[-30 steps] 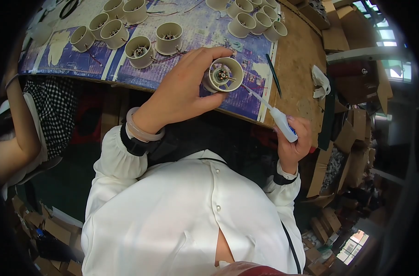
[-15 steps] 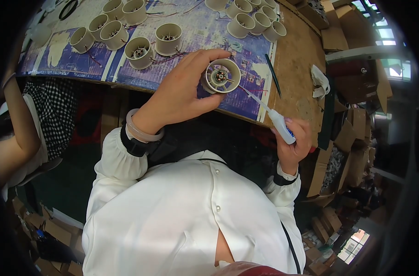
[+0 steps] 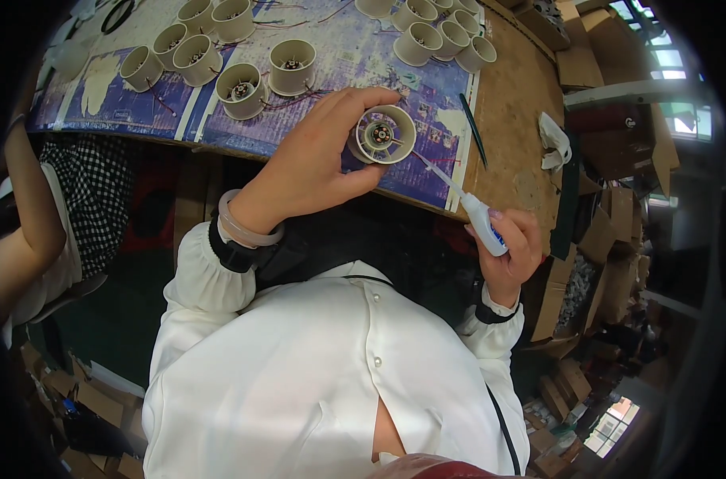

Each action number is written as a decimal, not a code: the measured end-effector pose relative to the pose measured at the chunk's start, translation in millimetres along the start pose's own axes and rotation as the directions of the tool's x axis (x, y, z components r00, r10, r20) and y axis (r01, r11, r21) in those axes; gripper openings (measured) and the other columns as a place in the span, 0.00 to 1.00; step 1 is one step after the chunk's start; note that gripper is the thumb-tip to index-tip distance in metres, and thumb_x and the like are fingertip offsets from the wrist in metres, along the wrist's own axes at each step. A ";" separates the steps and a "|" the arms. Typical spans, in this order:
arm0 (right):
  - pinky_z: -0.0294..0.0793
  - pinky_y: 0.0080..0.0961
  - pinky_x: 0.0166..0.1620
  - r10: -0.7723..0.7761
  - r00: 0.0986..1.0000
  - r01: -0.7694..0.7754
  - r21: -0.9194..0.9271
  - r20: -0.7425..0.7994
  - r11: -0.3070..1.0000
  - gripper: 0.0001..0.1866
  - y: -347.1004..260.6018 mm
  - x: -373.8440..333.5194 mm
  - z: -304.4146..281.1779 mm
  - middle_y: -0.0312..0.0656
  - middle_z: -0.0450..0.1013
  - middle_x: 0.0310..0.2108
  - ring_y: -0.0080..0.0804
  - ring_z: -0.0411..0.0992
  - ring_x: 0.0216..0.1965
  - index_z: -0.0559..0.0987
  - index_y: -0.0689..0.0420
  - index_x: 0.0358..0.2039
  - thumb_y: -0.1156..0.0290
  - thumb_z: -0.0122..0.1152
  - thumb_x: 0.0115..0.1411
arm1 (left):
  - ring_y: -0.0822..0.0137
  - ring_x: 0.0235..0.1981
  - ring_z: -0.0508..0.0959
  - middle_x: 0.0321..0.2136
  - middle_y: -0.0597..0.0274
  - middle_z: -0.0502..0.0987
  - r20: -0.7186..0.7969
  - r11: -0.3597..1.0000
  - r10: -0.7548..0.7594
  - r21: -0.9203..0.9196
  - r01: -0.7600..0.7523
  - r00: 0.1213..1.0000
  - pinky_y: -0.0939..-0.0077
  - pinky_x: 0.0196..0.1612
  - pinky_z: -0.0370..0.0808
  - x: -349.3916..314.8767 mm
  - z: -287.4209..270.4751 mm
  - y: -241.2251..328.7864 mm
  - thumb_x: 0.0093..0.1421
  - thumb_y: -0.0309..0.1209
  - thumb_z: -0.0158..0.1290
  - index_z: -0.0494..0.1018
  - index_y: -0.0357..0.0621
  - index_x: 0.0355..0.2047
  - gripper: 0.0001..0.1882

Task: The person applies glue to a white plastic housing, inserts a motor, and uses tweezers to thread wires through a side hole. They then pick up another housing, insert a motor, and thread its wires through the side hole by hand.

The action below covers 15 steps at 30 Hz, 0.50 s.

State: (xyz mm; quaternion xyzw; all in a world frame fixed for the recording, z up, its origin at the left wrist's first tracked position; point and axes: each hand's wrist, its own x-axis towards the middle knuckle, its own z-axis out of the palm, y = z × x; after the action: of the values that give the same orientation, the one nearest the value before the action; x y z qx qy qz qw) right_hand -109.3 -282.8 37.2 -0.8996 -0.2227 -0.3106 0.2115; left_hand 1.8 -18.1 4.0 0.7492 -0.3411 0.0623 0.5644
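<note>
My left hand (image 3: 319, 156) is wrapped round a cream cylindrical fan housing (image 3: 383, 136), its thumb and fingers on either side of the wall. The housing is tilted so that its open end faces me, showing a small round motor with wires and spokes inside. My right hand (image 3: 513, 254) grips a white squeeze bottle (image 3: 479, 217) with a long thin nozzle. The nozzle tip points up and left, close to the lower right of the housing; whether it touches a wire there I cannot tell.
Several similar housings (image 3: 292, 68) with trailing wires stand at the back left, and another group (image 3: 417, 44) at the back right. A dark pen-like stick (image 3: 473, 129) and crumpled white tissue (image 3: 554, 142) lie at right. Another person's arm (image 3: 36, 191) is at far left.
My right hand has drawn the squeeze bottle slightly down and toward me, its nozzle tip now a little lower beside the housing. The left hand and housing have barely moved.
</note>
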 end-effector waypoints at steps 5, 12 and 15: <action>0.64 0.22 0.26 -0.035 0.999 0.036 -0.055 0.027 0.998 0.26 -2.9 2.0 -3.7 0.39 0.70 0.29 0.32 0.68 0.26 0.78 0.53 0.39 0.78 0.78 0.38 | 0.53 0.49 0.71 0.49 0.52 0.71 -0.003 1.000 0.012 0.010 -0.012 1.000 0.67 0.52 0.70 -0.5 0.3 0.2 0.46 0.25 0.58 0.64 0.43 0.56 0.33; 0.63 0.22 0.25 -0.075 0.996 0.080 -0.101 0.050 0.992 0.26 -4.2 3.2 -5.6 0.39 0.70 0.28 0.31 0.67 0.25 0.78 0.51 0.39 0.77 0.79 0.37 | 0.53 0.50 0.71 0.49 0.52 0.71 0.011 1.000 0.010 0.016 -0.010 1.000 0.67 0.52 0.69 0.0 0.5 -0.7 0.47 0.25 0.58 0.64 0.43 0.56 0.33; 0.64 0.21 0.26 -0.057 0.997 0.061 -0.089 0.048 0.994 0.25 -2.7 2.1 -5.3 0.39 0.70 0.28 0.31 0.68 0.27 0.78 0.52 0.39 0.78 0.78 0.38 | 0.52 0.49 0.71 0.49 0.52 0.71 0.008 1.000 0.009 0.026 -0.010 1.000 0.66 0.52 0.69 -0.5 0.7 -0.6 0.47 0.26 0.58 0.64 0.43 0.56 0.33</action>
State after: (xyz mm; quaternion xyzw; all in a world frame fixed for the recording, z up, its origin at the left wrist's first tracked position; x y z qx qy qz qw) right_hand -111.7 -282.8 43.0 -0.9080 -0.2396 -0.3061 0.1562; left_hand 1.5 -18.4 3.0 0.7551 -0.3460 0.0666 0.5529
